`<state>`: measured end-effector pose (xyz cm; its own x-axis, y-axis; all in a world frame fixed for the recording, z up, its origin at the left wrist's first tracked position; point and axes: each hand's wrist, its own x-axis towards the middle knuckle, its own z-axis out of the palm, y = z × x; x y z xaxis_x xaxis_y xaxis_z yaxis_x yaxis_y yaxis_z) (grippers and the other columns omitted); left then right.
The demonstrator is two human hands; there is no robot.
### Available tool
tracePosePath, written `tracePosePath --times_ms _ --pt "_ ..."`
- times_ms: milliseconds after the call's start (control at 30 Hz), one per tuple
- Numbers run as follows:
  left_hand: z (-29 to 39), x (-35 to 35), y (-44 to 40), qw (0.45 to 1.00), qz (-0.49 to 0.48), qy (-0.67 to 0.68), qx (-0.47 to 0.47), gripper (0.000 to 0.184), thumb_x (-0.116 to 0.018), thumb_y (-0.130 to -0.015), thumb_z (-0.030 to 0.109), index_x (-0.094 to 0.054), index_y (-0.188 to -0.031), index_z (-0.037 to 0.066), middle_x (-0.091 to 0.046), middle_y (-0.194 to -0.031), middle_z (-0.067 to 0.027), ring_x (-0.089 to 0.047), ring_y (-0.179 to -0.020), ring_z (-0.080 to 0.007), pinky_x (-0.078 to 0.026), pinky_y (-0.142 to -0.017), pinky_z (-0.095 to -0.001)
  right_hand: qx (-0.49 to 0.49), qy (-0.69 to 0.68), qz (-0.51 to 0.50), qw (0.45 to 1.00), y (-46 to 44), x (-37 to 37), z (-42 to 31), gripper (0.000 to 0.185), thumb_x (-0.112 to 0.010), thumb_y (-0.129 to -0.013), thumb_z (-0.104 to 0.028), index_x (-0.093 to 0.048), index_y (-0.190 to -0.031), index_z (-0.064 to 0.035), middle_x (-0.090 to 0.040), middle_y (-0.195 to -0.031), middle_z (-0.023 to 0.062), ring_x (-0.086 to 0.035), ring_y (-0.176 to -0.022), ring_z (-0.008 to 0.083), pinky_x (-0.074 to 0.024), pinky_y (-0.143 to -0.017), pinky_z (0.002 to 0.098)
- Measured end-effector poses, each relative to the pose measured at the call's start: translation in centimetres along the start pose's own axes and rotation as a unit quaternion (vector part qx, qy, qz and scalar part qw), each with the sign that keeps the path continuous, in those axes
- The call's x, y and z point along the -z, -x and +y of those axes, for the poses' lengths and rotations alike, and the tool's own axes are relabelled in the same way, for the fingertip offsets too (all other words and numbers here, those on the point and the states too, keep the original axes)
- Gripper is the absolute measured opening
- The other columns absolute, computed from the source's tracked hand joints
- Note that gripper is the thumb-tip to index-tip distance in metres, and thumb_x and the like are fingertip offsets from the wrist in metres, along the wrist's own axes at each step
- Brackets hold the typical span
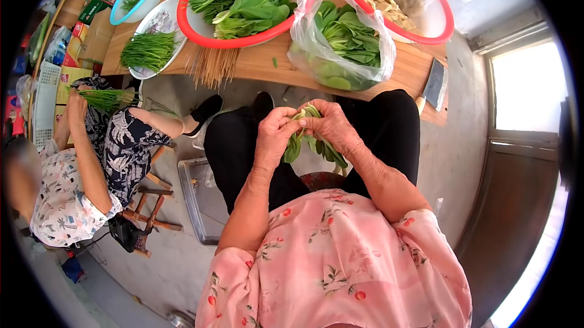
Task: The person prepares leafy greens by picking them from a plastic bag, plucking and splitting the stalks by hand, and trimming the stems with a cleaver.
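My left hand (277, 132) and my right hand (334, 126) are close together above my lap, both with fingers closed on a small bunch of leafy greens (293, 148). The pale stems are up between my fingertips, and the dark leaves hang down toward my lap. Beyond my hands, a clear plastic bag (384, 54) full of similar leafy greens sits on the wooden table (261, 63). To its left, a red-rimmed basin (187, 27) holds more greens in two kinds of leaf.
A cleaver (434, 84) lies at the table's right end, near a red-rimmed basin (447, 30). Thin sticks (213, 65) and a plate of chives (148, 51) lie at left. Another person (73, 206) sits there holding long green stalks. A clear tray (198, 206) is on the floor.
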<state>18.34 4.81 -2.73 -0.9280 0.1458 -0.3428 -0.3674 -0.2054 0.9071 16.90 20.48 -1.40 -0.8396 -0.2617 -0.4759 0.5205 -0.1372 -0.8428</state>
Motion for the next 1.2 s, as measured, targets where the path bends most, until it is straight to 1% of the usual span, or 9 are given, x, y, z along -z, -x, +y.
tracePosePath --times_ms 200,267,300,500,533,600,667,800,1200 --pt "0.1 0.2 -0.3 0.996 -0.004 -0.091 -0.006 0.015 -0.058 -0.084 0.004 -0.058 -0.097 -0.003 -0.063 -0.079 -0.0056 -0.057 -0.069 -0.0093 -0.046 -0.060 -0.0232 0.035 0.170 -0.032 0.984 -0.4 0.8 -0.3 0.019 -0.069 -0.074 -0.004 -0.061 -0.092 -0.0011 -0.063 -0.077 0.0038 -0.059 -0.064 0.0138 -0.0455 -0.055 0.0277" --pt "0.8 -0.2 0.0 0.991 -0.004 -0.129 0.035 0.015 -0.057 -0.085 0.008 -0.059 -0.094 -0.002 -0.061 -0.075 -0.0054 -0.055 -0.066 -0.0094 -0.044 -0.057 -0.0232 0.305 0.370 0.014 0.877 -0.7 0.8 1.4 0.026 -0.064 -0.074 0.001 -0.061 -0.100 -0.0015 -0.065 -0.085 0.0108 -0.063 -0.073 0.0250 -0.0496 -0.066 0.0334" --pt "0.3 0.1 -0.2 0.991 -0.004 -0.128 0.035 0.015 -0.057 -0.085 0.008 -0.059 -0.094 -0.002 -0.061 -0.075 -0.0054 -0.055 -0.066 -0.0094 -0.044 -0.057 -0.0232 0.313 0.430 0.024 0.846 -0.2 0.5 1.1 0.029 -0.060 -0.070 0.005 -0.061 -0.099 -0.0018 -0.063 -0.090 0.0162 -0.060 -0.082 0.0361 -0.0497 -0.072 0.0389" --pt "0.5 1.8 -0.4 0.985 -0.126 0.047 0.104 0.013 -0.059 -0.084 0.012 -0.062 -0.092 0.001 -0.059 -0.071 -0.0032 -0.054 -0.064 -0.0100 -0.042 -0.056 -0.0221 0.356 0.472 0.157 0.791 -1.9 2.2 1.9 0.024 -0.058 -0.069 0.005 -0.063 -0.090 -0.0044 -0.062 -0.084 0.0142 -0.060 -0.079 0.0353 -0.0489 -0.067 0.0412" --pt "0.4 1.8 0.2 0.985 -0.123 0.047 0.109 0.013 -0.059 -0.084 0.012 -0.062 -0.092 0.001 -0.059 -0.071 -0.0032 -0.054 -0.064 -0.0100 -0.042 -0.056 -0.0221 0.360 0.425 0.204 0.805 -2.4 2.6 1.3 0.023 -0.058 -0.072 0.004 -0.065 -0.092 -0.0046 -0.062 -0.079 0.0145 -0.060 -0.068 0.0297 -0.0487 -0.065 0.0365" --pt "0.5 1.2 0.2 0.995 -0.034 0.069 0.057 0.015 -0.060 -0.085 0.014 -0.062 -0.094 0.001 -0.061 -0.074 -0.0030 -0.055 -0.066 -0.0101 -0.044 -0.061 -0.0224 0.182 0.280 0.141 0.932 -1.2 2.2 -0.6 0.017 -0.059 -0.078 0.001 -0.066 -0.093 -0.0045 -0.063 -0.075 0.0102 -0.057 -0.061 0.0191 -0.0469 -0.063 0.0304" --pt "-0.2 0.9 -0.5 0.997 -0.018 0.066 0.040 0.018 -0.060 -0.087 0.016 -0.061 -0.097 0.001 -0.062 -0.082 -0.0032 -0.056 -0.071 -0.0101 -0.045 -0.065 -0.0236 0.115 0.097 0.049 0.987 -1.1 1.6 0.0 0.011 -0.060 -0.083 -0.003 -0.066 -0.093 -0.0043 -0.063 -0.076 0.0033 -0.052 -0.064 0.0102 -0.0440 -0.061 0.0250" --pt "-1.7 1.0 -1.1 0.994 -0.024 0.104 0.024 0.019 -0.057 -0.090 0.015 -0.059 -0.102 0.001 -0.062 -0.095 -0.0048 -0.059 -0.086 -0.0124 -0.049 -0.077 -0.0280 0.037 -0.148 -0.008 0.988 -1.3 0.2 1.6 0.011 -0.056 -0.088 -0.003 -0.064 -0.096 -0.0016 -0.062 -0.084 0.0024 -0.055 -0.074 0.0101 -0.0487 -0.068 0.0244" --pt "-0.5 -1.8 -0.3 0.985 -0.049 0.151 0.061 0.036 -0.053 -0.093 0.030 -0.054 -0.117 0.003 -0.057 -0.103 -0.0016 -0.054 -0.093 -0.0091 -0.043 -0.082 -0.0241 0.071 -0.079 0.007 0.994 -2.0 -0.1 3.5 0.029 -0.052 -0.095 -0.022 -0.057 -0.120 -0.0094 -0.060 -0.102 0.0019 -0.054 -0.093 0.0092 -0.0454 -0.083 0.0248"
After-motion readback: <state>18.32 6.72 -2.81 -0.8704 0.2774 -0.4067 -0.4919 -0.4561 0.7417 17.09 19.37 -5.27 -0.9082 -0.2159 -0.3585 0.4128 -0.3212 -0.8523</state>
